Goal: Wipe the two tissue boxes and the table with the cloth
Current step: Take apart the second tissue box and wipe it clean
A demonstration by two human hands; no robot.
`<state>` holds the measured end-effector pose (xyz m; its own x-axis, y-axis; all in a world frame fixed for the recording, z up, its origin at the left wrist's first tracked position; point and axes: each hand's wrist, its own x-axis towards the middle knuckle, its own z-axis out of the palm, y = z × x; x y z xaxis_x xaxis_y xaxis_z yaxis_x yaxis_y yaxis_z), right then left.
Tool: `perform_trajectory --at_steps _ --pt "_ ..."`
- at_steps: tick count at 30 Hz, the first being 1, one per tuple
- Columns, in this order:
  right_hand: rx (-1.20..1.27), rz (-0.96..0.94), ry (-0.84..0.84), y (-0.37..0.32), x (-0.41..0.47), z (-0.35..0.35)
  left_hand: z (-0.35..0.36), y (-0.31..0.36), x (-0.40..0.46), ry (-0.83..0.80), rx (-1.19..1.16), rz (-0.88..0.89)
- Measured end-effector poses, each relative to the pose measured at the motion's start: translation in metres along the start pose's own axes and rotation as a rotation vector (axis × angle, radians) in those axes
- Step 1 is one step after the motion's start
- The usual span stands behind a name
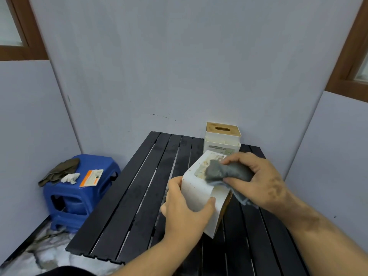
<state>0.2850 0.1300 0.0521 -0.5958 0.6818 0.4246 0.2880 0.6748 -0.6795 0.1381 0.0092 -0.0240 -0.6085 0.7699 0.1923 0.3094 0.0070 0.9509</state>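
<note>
White box (199, 193) tipped over and lifted off the black slatted bench (127, 206), near its right-hand middle. Left hand (185, 208) gripping its near end, thumb on the upper face, fingers (175, 183) wrapped round the far side. Right hand (256, 180) clenched on a bunched grey cloth (223, 173), pressing it onto the box's stained upward face; loose cloth edge hanging below the palm. Second box (222, 140), white with a wooden slotted lid, upright at the bench's back edge by the wall, just behind the held one. Left of the bench, on the floor, a blue stool (77, 198) carrying a dark rag (59, 171), a crumpled white tissue (70, 177) and an orange-and-white card (92, 177).
</note>
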Motion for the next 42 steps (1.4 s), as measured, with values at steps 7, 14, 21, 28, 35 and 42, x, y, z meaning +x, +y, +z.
perform_trajectory --at_steps 7,14,21,28,35,42 --pt "-0.174 -0.027 0.073 0.008 0.012 -0.015 -0.004 0.003 0.006 -0.015 -0.066 -0.003" --pt "-0.243 -0.369 -0.199 -0.022 0.017 0.016 -0.003 -0.001 0.009 -0.017 -0.125 -0.025" --pt "-0.346 -0.077 0.111 0.014 0.025 -0.001 -0.002 -0.001 0.005 -0.068 -0.090 -0.008" --pt "-0.127 -0.100 -0.012 -0.007 0.020 0.001 -0.004 -0.001 0.003 -0.070 -0.083 0.015" --pt "-0.185 -0.170 0.002 -0.024 0.016 0.029 -0.005 -0.002 0.003 -0.082 -0.099 0.023" --pt "-0.193 0.106 0.143 -0.009 0.028 0.008 -0.005 0.001 0.000 -0.125 -0.152 0.004"
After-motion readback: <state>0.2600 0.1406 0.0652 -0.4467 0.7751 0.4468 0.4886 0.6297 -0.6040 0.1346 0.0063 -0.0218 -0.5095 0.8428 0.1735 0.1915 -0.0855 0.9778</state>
